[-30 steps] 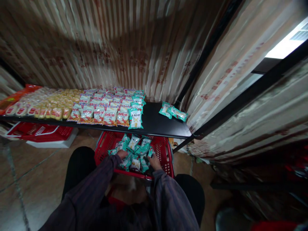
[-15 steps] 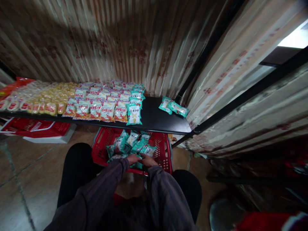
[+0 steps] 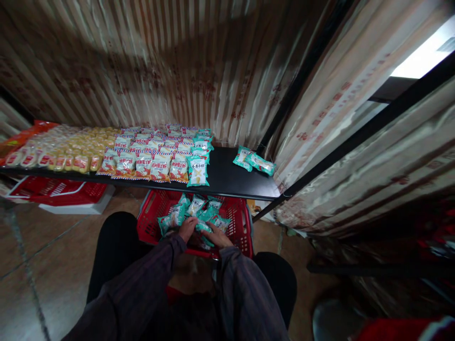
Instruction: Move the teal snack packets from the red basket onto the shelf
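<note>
In the red basket (image 3: 149, 222) below the shelf lie several teal-and-white snack packets (image 3: 177, 215). My left hand (image 3: 187, 229) is inside the basket, its bent fingers at the left end of one teal snack packet (image 3: 203, 227). From the other side my right hand (image 3: 218, 236) grips the same packet, thumb and fingers closed at its right end. The undersides of both hands are hidden. On the shelf above, a front teal packet (image 3: 198, 170) lies at the end of a row of similar ones.
The black shelf (image 3: 227, 175) bears white-and-orange snack bags (image 3: 142, 163), yellow wrapped cakes (image 3: 81, 161) and two loose teal packets (image 3: 261, 163). A black post (image 3: 320, 166) slants at the right. Another red basket (image 3: 64, 192) stands at the left on the floor. A striped curtain (image 3: 159, 71) hangs behind.
My hands have drawn apart slightly, and a teal packet now shows between them. My left hand has shifted left and up. The view has tilted a little.
</note>
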Motion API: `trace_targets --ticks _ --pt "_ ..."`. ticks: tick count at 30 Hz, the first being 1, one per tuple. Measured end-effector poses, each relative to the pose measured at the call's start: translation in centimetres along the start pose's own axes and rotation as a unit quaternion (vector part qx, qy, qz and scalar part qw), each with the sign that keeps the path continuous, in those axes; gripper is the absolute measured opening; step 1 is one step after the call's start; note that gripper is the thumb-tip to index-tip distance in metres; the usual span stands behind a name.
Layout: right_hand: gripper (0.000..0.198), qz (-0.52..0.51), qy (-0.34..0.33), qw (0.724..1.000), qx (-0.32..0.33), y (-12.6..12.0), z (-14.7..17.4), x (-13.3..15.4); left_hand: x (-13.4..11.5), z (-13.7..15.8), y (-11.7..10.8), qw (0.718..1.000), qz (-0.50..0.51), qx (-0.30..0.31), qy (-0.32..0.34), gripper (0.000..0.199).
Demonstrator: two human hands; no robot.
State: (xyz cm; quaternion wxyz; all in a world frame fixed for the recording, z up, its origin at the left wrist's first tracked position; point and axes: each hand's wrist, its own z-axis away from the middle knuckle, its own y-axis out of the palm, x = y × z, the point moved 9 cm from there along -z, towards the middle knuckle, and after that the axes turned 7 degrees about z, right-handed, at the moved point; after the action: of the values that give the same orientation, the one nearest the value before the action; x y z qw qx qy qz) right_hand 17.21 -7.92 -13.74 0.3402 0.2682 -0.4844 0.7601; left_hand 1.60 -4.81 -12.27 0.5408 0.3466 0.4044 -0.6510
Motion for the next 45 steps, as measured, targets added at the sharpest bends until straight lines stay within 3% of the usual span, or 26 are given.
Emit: trace_targets --ticks 7,13,20,25,30,36,40,45 --pt "0.079 0.07 -0.05 0.995 -0.048 -0.9 1.4 2.9 -1.4 2.0 -1.3 0.992 0.118 -0.038 0.004 0.015" --pt "0.068 0.121 -0.092 0.978 -0.14 -3.8 2.8 5.1 -2.7 3.2 -0.7 0.978 0.203 -0.036 -0.023 0.017" --pt "0.054 0.117 -0.135 0.969 -0.173 -4.6 3.9 6.3 -4.9 4.0 -1.3 0.973 0.226 -0.032 -0.018 0.011" --pt "0.048 0.119 -0.139 0.966 -0.182 -5.1 4.8 7.2 -6.1 4.7 -1.4 0.978 0.206 -0.022 -0.005 0.013" --pt "0.044 0.129 -0.097 0.972 -0.172 -5.3 5.3 7.1 -6.6 4.9 -1.6 0.989 0.146 -0.02 0.016 0.028" --pt "0.043 0.12 -0.076 0.976 -0.165 -5.0 5.1 6.4 -7.5 5.0 -3.0 0.995 0.038 -0.057 0.078 0.031" --pt "0.045 0.026 -0.104 0.981 -0.164 -4.9 4.5 6.0 -8.6 5.3 -4.0 0.988 -0.017 -0.088 0.125 0.028" --pt "0.046 -0.125 -0.087 0.976 -0.156 -4.6 3.4 4.5 -9.4 5.7 -3.6 0.985 -0.032 -0.079 0.152 0.03"
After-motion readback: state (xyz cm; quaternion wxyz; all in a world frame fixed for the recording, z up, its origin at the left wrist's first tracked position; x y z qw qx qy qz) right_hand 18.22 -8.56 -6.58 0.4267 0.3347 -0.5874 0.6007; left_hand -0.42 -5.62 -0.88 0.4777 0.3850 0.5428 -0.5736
